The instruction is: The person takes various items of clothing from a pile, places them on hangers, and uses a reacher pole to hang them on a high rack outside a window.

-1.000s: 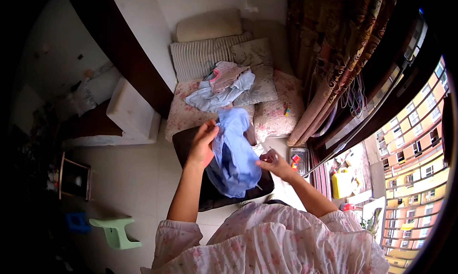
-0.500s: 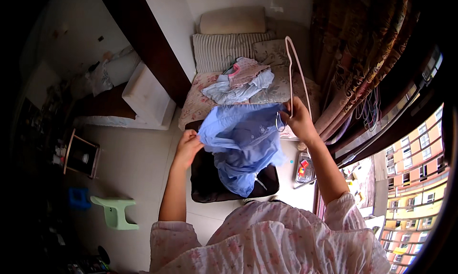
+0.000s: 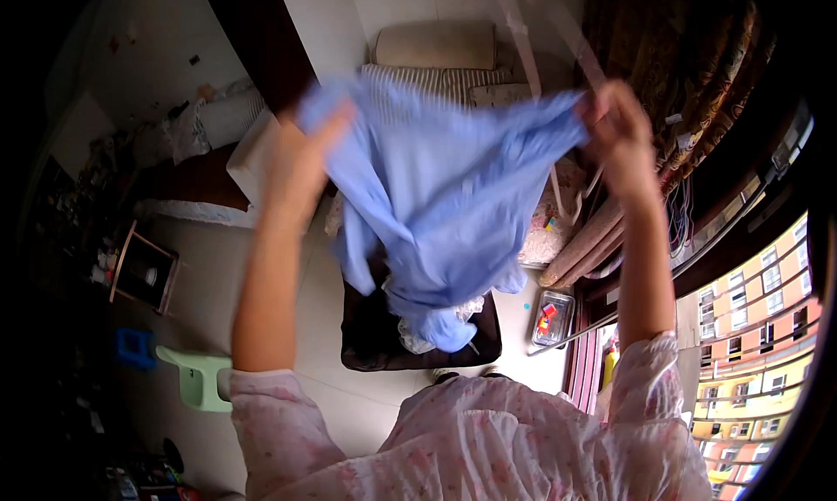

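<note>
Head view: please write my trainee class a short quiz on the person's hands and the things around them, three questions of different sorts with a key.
1. True or false: the left hand and the right hand both hold the blue shirt.

2. Multiple choice: what colour is the stool nearest the person's left sleeve?
A) red
B) pale green
C) black

3. Short answer: which hand is nearer the pale, motion-blurred hanger?

Key:
1. True.
2. B.
3. The right hand.
</note>
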The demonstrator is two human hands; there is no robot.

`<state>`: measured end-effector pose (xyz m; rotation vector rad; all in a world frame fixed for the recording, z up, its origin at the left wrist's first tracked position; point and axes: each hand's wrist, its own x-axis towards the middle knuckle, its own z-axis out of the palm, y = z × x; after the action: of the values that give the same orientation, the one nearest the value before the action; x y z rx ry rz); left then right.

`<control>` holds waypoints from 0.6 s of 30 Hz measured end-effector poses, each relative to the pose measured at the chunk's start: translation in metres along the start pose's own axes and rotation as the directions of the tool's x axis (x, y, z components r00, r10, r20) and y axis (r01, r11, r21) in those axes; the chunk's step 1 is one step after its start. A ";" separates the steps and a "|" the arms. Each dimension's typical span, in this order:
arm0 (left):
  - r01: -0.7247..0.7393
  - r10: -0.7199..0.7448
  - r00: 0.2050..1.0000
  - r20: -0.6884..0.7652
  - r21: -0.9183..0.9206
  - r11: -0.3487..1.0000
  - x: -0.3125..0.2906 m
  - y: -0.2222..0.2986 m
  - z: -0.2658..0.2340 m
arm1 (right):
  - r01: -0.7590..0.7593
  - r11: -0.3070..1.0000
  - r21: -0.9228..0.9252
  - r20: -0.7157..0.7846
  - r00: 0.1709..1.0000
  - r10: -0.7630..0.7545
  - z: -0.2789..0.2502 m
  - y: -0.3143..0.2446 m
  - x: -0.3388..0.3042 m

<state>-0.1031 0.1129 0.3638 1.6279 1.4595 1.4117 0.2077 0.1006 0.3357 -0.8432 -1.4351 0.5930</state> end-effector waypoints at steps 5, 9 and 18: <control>-0.378 0.273 0.884 -0.380 -0.236 0.896 0.003 0.045 -0.008 | 0.129 0.989 0.070 -0.085 0.989 -0.123 0.013 -0.039 0.028; -0.024 0.006 0.989 -0.146 -0.121 0.992 0.043 -0.030 -0.049 | -0.141 0.990 0.010 0.037 0.989 0.141 0.029 0.004 0.027; -0.170 0.170 0.984 -0.056 0.008 0.985 0.036 0.054 -0.054 | 0.041 0.999 0.017 0.043 0.998 -0.042 0.034 -0.015 0.068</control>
<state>-0.1369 0.1182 0.4406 1.7630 1.3809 1.5610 0.1770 0.1504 0.3865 -0.7902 -1.4820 0.5938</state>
